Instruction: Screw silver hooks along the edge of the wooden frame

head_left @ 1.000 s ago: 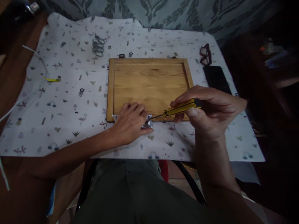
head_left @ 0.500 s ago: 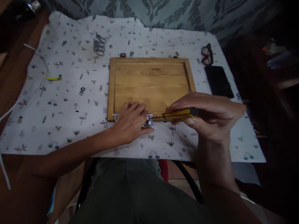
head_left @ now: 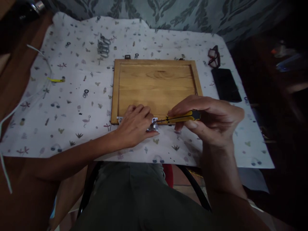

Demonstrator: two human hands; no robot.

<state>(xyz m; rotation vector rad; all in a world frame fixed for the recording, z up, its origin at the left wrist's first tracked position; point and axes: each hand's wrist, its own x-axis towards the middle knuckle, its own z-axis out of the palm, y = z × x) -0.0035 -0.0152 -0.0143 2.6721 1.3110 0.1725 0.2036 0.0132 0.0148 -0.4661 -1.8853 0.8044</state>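
A wooden framed panel (head_left: 156, 83) lies flat on the table, its near edge towards me. My left hand (head_left: 134, 125) is closed over a silver metal hinge (head_left: 154, 127) on that near edge, with the thumb below the edge; the fingers hide the middle of the hinge. Between the thumb and fingers of my right hand (head_left: 211, 118) is a yellow and black screwdriver (head_left: 180, 117). It points left, almost level, and its tip meets the right end of the hinge near a screw hole.
Grey metal pieces (head_left: 104, 47) lie at the back left. Glasses (head_left: 214, 57) and a black phone (head_left: 226, 85) lie to the right on the patterned cloth (head_left: 79, 96). A yellow strip (head_left: 56, 80) and a white cord (head_left: 14, 110) are at the left. A patterned wall (head_left: 166, 14) stands behind.
My right hand has shifted a little left with the screwdriver, and its grip has turned slightly. The screwdriver tip stays at the hinge, and my left hand holds its place.
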